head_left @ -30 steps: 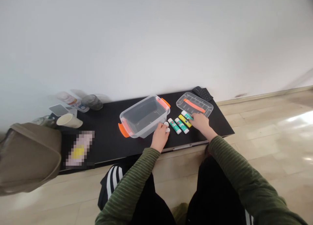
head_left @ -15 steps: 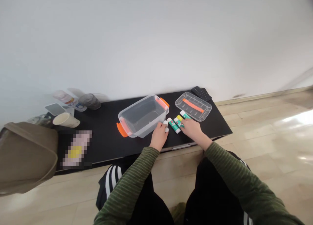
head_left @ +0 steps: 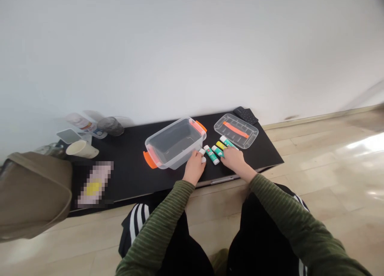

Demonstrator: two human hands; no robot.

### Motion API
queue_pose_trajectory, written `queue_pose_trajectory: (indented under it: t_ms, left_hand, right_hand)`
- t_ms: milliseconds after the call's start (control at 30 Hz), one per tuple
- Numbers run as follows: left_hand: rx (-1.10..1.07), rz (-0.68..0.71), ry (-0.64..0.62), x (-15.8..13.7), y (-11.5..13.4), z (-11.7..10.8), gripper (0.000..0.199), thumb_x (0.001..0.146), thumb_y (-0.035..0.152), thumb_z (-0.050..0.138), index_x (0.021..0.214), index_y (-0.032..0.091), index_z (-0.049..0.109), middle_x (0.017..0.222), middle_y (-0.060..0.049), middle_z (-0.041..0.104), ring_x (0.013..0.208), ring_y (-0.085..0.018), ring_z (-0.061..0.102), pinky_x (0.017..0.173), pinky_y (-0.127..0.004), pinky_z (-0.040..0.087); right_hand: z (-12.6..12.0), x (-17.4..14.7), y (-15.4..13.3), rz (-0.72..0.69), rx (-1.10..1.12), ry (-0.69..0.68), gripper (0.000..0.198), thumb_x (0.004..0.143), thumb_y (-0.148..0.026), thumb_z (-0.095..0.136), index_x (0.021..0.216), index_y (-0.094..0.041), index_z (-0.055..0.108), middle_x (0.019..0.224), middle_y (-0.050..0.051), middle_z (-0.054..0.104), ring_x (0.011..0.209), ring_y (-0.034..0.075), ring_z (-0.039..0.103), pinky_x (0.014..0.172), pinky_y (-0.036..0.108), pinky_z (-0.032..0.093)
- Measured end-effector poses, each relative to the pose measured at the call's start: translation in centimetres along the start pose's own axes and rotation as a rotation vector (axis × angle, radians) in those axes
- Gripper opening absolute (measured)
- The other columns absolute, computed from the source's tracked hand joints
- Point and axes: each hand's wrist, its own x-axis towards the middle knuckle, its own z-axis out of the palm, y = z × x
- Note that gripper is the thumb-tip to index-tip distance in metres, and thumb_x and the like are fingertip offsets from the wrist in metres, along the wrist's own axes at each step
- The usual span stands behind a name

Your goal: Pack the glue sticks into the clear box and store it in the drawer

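Note:
My left hand (head_left: pixel 194 167) is closed beside the front right corner of a clear plastic box (head_left: pixel 177 144) with orange clips. White ends of what look like glue sticks (head_left: pixel 202 152) poke out past its fingers; their bodies are hidden. Just right of it a green-and-white glue stick (head_left: pixel 211 155) lies on the black tabletop. My right hand (head_left: pixel 234 160) has its fingers closed over the near end of another green glue stick (head_left: pixel 217 151). A yellow glue stick (head_left: pixel 221 145) and a white-capped green one (head_left: pixel 227 141) lie against its fingertips, partly covered.
Behind the sticks lies a clear lid (head_left: pixel 237 130) with an orange handle, near a black dotted object (head_left: pixel 246 115). Leftward are a paper cup (head_left: pixel 82 149), a grey lump-like object (head_left: pixel 111 126), a bottle (head_left: pixel 85 124) and a brown bag (head_left: pixel 33 196).
My right fingers have shifted slightly among the glue sticks, showing more of the yellow one. My left hand stays in nearly the same place.

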Motion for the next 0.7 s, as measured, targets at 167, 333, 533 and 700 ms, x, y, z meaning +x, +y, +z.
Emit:
queue_pose_trajectory:
  t_ms: [167,333,533,700]
  left_hand:
    - [-0.198,-0.031,0.069,0.0,0.3,-0.6,0.013,0.083,0.014,0.060,0.095,0.017,0.058,0.106,-0.011,0.061,0.099,-0.026,0.062,0.092,-0.041,0.048]
    - [-0.925,-0.250,0.075,0.2,0.7,-0.3,0.013,0.086,0.019,0.061,0.097,0.018,0.054,0.101,-0.009,0.067,0.091,-0.021,0.067,0.087,-0.041,0.053]
    - [-1.662,-0.447,0.028,0.1,1.2,-0.4,0.011,0.088,0.022,0.065,0.094,0.014,0.059,0.099,-0.009,0.072,0.090,-0.017,0.071,0.097,-0.039,0.052]
    - [-1.743,-0.396,-0.023,-0.1,1.4,-1.2,0.013,0.085,0.023,0.070,0.093,0.012,0.067,0.096,-0.008,0.074,0.088,-0.015,0.070,0.098,-0.037,0.052]
  right_hand:
    - [-1.3,-0.4,1.0,0.012,0.049,0.032,0.031,0.091,-0.036,0.051,0.109,-0.017,0.067,0.115,0.015,0.067,0.111,0.028,0.060,0.079,0.032,0.048]
    - [-1.7,-1.4,2.0,0.020,0.214,0.046,0.028,0.088,-0.039,0.057,0.107,-0.021,0.066,0.102,0.008,0.072,0.097,0.026,0.066,0.077,0.031,0.046]
    - [-1.2,-2.9,1.8,-0.167,0.416,0.103,0.021,0.086,-0.030,0.063,0.104,-0.021,0.066,0.096,0.004,0.072,0.088,0.019,0.067,0.077,0.028,0.044]
    - [-1.3,-3.6,1.9,-0.249,0.497,0.122,0.019,0.085,-0.024,0.062,0.103,-0.020,0.067,0.093,0.003,0.072,0.081,0.017,0.065,0.074,0.027,0.043]
